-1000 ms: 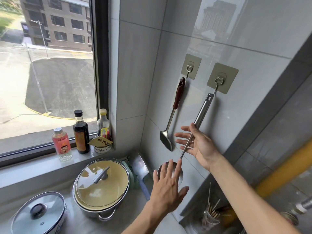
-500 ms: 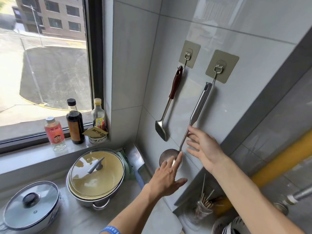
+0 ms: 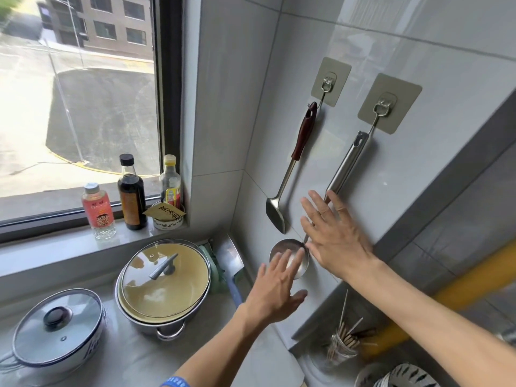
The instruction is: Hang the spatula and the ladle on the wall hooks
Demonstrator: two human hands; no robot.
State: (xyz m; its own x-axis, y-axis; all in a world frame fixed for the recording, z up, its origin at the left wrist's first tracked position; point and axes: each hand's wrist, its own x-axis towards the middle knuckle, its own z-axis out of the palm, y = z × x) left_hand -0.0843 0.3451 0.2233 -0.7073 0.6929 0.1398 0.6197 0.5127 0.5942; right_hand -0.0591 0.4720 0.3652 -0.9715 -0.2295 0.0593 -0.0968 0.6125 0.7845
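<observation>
The spatula [image 3: 301,146], with a dark red handle and a steel blade, hangs from the left wall hook [image 3: 327,84]. To its right the all-steel ladle [image 3: 346,164] hangs from the right wall hook [image 3: 384,106], its bowl low against the tiles. My right hand [image 3: 333,236] is spread flat in front of the ladle's thin shaft, fingers apart, holding nothing. My left hand [image 3: 275,289] is open just below and in front of the ladle's bowl, its fingertips overlapping it.
A large lidded pot [image 3: 164,277] and a smaller lidded pot [image 3: 55,328] stand on the counter. Three bottles [image 3: 131,191] and a small cup line the window sill. A cleaver [image 3: 233,261] leans in the corner. A jar of chopsticks [image 3: 342,347] stands lower right.
Both hands have shifted slightly: the right one has slid down along the ladle's shaft, the left has lifted toward the bowl. The spatula and ladle stay hanging. The camera has moved.
</observation>
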